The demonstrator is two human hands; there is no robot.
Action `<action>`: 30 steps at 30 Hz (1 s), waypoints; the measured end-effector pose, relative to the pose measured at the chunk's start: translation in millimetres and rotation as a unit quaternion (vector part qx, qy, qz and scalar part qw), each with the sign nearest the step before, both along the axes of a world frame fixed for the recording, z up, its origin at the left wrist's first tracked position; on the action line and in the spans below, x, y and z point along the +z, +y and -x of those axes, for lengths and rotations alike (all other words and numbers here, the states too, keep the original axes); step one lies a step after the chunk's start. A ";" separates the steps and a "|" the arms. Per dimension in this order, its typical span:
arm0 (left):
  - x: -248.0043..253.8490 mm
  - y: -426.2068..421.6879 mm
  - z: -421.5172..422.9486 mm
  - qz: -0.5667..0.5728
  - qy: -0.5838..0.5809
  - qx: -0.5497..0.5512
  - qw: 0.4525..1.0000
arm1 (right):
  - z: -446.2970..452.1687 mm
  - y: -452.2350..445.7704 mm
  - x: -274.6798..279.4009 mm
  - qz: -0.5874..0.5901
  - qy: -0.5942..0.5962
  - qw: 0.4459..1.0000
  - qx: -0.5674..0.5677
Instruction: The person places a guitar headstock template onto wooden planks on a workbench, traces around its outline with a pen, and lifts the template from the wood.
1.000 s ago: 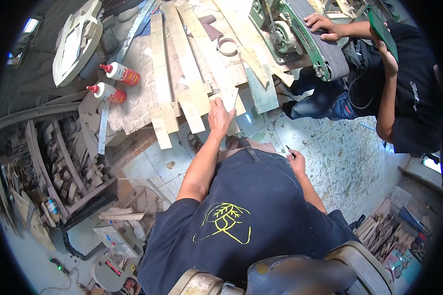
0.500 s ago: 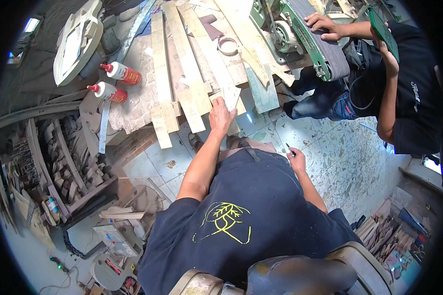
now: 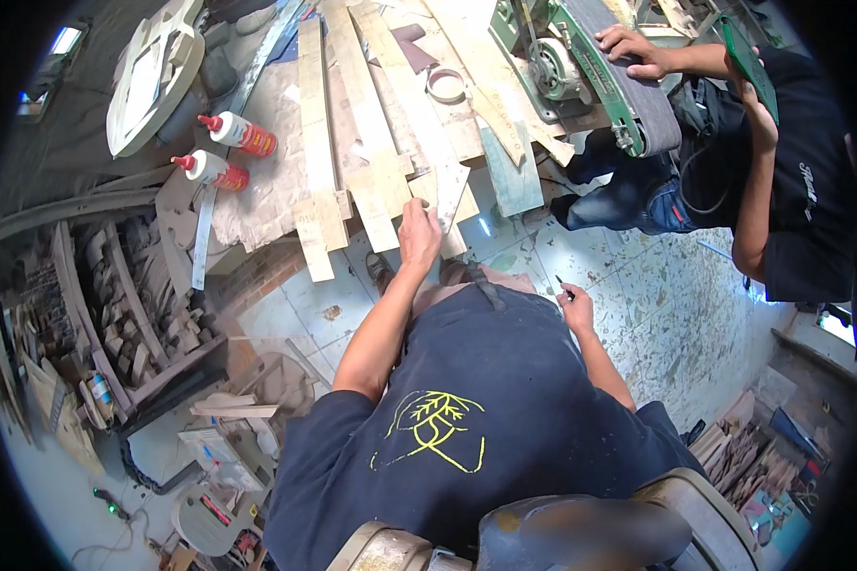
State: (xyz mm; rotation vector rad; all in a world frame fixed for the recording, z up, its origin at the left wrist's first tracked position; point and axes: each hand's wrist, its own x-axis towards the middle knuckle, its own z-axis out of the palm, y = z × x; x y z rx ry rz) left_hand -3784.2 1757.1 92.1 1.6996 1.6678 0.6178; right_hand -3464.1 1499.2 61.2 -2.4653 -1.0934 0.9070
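Observation:
My left hand [image 3: 419, 234] is at the near end of the wooden boards, its fingers curled against the edge of a short wooden board [image 3: 423, 188]. Beside that hand, a pale strip with a pointed end [image 3: 452, 190] lies across the other boards. Long wooden strips [image 3: 316, 114] fan out over the bench, with short pieces [image 3: 317, 249] laid across their near ends. Low on the right, away from the bench, my right hand [image 3: 577, 310] is closed around a thin dark pen [image 3: 561, 283], its tip pointing up.
Two glue bottles [image 3: 243, 134] with red caps stand on the left of the bench. A tape roll [image 3: 446, 86] lies among the strips. A green belt sander [image 3: 605, 90] stands at right, where a co-worker's hand [image 3: 638, 52] rests on the belt; the other holds a green phone [image 3: 750, 71].
My left hand has drawn back slightly toward me, and its fingers have curled more. The right hand keeps the pen in nearly the same place. The view has shifted slightly.

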 end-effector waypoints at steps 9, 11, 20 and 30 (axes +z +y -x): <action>-12.3 -44.2 31.6 0.024 -0.029 -0.014 0.999 | -1.8 13.9 0.8 -0.017 -0.005 0.999 0.043; -12.7 -46.4 29.8 0.033 -0.014 -0.025 0.999 | -3.0 18.4 1.6 -0.014 -0.006 0.999 0.046; -8.1 -45.2 28.0 0.062 0.001 -0.025 0.998 | -4.8 21.1 2.8 -0.021 -0.005 0.999 0.043; -12.6 -46.8 30.4 0.058 0.009 -0.036 0.998 | -3.7 6.4 -8.1 -0.010 -0.008 0.999 0.042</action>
